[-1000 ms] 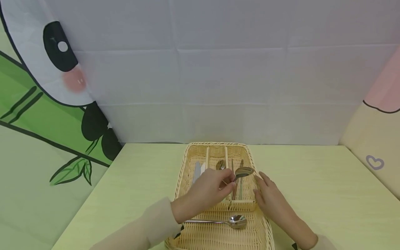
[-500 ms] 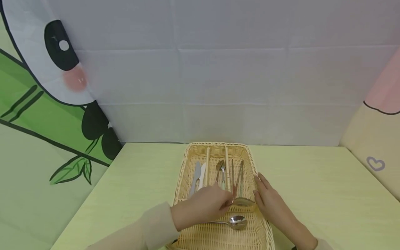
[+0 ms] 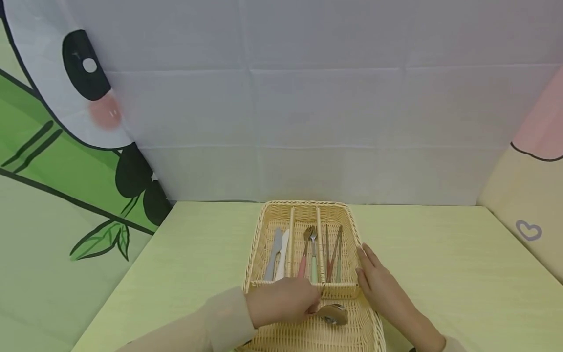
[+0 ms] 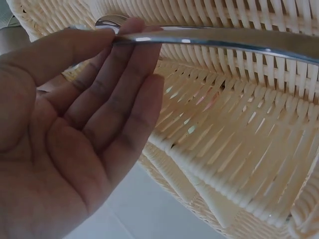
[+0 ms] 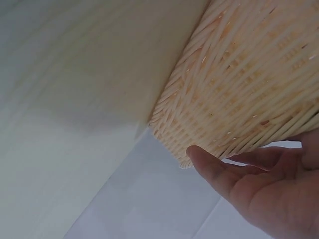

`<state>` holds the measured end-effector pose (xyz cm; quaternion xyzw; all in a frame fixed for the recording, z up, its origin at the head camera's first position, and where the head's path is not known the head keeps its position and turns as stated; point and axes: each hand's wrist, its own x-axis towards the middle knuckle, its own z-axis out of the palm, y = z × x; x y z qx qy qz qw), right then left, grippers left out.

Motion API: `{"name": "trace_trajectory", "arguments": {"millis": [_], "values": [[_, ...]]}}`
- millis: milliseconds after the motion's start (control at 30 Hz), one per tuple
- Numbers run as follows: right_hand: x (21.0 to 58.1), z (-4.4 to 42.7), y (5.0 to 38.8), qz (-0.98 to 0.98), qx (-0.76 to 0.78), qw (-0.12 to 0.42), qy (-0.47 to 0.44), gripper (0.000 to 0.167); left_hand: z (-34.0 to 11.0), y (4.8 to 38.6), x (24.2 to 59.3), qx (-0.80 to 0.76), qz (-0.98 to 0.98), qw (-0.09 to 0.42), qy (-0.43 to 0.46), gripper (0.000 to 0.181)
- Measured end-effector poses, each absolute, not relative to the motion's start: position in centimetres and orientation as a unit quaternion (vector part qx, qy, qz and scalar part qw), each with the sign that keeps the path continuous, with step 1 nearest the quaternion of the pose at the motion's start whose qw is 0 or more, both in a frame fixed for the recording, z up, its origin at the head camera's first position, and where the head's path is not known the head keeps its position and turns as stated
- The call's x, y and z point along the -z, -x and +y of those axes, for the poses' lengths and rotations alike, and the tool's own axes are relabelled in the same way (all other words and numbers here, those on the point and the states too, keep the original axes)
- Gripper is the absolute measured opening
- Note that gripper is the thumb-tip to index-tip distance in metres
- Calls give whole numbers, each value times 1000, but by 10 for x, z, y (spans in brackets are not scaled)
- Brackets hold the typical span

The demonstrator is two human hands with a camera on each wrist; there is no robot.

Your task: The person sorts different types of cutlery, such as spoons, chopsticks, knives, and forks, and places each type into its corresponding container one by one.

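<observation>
In the head view my left hand is low over the front compartment of a woven cutlery basket. Its thumb and fingers pinch the handle of a shiny metal spoon, as the left wrist view shows. That spoon's bowl lies over another silver spoon in the same compartment, largely covering it in the head view. Whether the two touch, I cannot tell. My right hand rests against the basket's right side with fingers extended; the right wrist view shows its fingertips at the woven rim.
Behind the front compartment, dividers split the basket. Two knives lie left, a pink-handled fork and a green-handled fork centre, and several thin sticks right. A pale table surrounds it; a grey cloth backdrop stands behind.
My left hand has brought the spoon down and toward me, from above the rear compartments into the front one. The forks and knives are uncovered now. My right hand stays at the basket's side.
</observation>
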<state>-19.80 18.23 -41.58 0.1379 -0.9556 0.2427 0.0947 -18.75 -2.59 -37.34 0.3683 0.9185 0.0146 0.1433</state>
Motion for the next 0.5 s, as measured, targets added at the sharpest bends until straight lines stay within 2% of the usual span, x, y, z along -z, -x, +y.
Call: {"name": "trace_trajectory", "arguments": {"millis": [100, 267, 500], "values": [[416, 183, 198, -955, -243, 97, -138, 48, -25, 185, 376, -13, 915, 167, -367, 19], [417, 183, 197, -955, -243, 101, -135, 48, -23, 182, 378, 3, 911, 171, -376, 20], [418, 182, 198, -955, -242, 103, -136, 48, -31, 187, 377, -4, 916, 161, -367, 6]]}}
